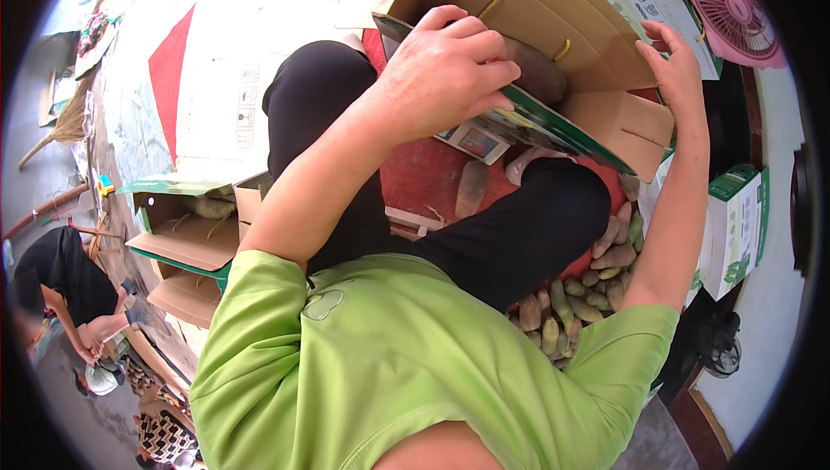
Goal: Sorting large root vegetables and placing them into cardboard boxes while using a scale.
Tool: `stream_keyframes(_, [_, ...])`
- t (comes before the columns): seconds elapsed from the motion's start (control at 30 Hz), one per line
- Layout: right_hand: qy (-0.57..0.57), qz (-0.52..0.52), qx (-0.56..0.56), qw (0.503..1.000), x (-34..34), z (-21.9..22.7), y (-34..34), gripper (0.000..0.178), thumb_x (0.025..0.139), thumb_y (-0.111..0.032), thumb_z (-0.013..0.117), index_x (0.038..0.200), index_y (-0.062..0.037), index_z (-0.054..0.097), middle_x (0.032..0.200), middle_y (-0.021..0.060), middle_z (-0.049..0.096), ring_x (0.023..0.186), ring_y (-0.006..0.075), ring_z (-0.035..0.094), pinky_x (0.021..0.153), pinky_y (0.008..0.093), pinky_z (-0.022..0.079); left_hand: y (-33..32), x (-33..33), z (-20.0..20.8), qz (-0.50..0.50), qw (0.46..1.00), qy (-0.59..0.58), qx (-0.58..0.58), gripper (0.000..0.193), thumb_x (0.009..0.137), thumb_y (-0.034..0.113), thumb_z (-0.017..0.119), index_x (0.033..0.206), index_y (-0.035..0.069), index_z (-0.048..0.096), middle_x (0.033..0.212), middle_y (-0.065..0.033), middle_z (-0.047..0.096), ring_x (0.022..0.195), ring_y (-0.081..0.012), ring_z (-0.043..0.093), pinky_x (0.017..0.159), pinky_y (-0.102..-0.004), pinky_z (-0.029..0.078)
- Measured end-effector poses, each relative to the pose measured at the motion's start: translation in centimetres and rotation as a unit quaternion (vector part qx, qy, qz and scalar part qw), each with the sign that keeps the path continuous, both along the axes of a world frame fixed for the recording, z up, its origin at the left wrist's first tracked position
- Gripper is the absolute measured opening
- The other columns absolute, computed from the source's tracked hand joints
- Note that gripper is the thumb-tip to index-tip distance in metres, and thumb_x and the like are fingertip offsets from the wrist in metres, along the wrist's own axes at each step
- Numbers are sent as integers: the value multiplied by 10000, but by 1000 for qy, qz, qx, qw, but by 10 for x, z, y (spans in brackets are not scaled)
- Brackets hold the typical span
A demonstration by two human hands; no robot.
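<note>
A cardboard box (596, 42), brown inside and green outside, stands open in front of my knees, with yellow cord loops on its far wall. Inside lies a large dark brown oblong tuber (534, 72), partly covered by my left hand. My left hand (458, 63) reaches over the near wall, its fingers bent around the top edge. At the right end, my right hand (676, 68) pinches the upper edge of the far wall between thumb and fingers. A side flap (627, 128) sticks out below it.
Brown and green oblong produce (575, 306) lies piled by my right leg. Another open box (194, 228) stands at left beside a white cardboard sheet (251, 63). Printed cartons (733, 228) and a pink fan (731, 3) are at right. Another person (69, 288) bends at far left.
</note>
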State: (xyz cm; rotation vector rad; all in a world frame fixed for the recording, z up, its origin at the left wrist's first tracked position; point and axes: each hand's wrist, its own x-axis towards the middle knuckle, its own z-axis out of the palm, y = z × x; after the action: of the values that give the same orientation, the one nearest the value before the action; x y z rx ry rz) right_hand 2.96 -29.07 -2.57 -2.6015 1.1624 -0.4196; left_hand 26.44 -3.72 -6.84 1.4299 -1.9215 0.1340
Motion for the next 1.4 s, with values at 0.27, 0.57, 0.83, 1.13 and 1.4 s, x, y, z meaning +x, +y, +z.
stream_keyframes(0.27, [15, -7, 95, 995, 14, -10, -7, 204, 835, -164, 654, 969, -11, 673, 799, 63, 688, 722, 137, 620, 717, 279, 478, 10, 1, -1, 36, 997, -7, 60, 248, 681, 150, 732, 925, 131, 691, 871, 13, 588, 927, -182, 579, 994, -429, 420])
stream_keyframes(0.57, [3, -58, 216, 975, 10, -10, -11, 141, 871, -114, 619, 951, -6, 662, 795, 21, 663, 703, 95, 588, 668, 258, 475, 4, 1, 2, 34, 995, -27, 88, 150, 697, 46, 613, 824, 113, 657, 814, -3, 550, 890, -199, 565, 1015, -431, 396])
stream_keyframes(0.83, [61, -28, 153, 986, 4, -15, -18, 160, 832, -111, 643, 940, 5, 660, 771, 18, 657, 704, 87, 564, 684, 252, 441, 5, 0, 5, 35, 989, -48, 137, 118, 686, 57, 611, 786, 111, 645, 793, -13, 539, 905, -201, 565, 1019, -447, 392])
stream_keyframes(1.13, [68, -46, 155, 984, 2, -9, -11, 159, 823, -92, 635, 934, 19, 661, 761, 19, 651, 703, 76, 551, 686, 243, 431, 3, -3, 3, 50, 990, -53, 117, 68, 692, 91, 619, 749, 121, 638, 796, -5, 544, 909, -188, 563, 1012, -451, 378])
stream_keyframes(1.4, [84, -35, 165, 982, -1, -16, -26, 176, 825, -93, 627, 946, 33, 652, 786, 36, 665, 711, 87, 559, 688, 254, 437, -3, -4, 11, 48, 972, -140, 180, 64, 709, 166, 630, 729, 151, 689, 768, 23, 600, 883, -163, 580, 879, -362, 390])
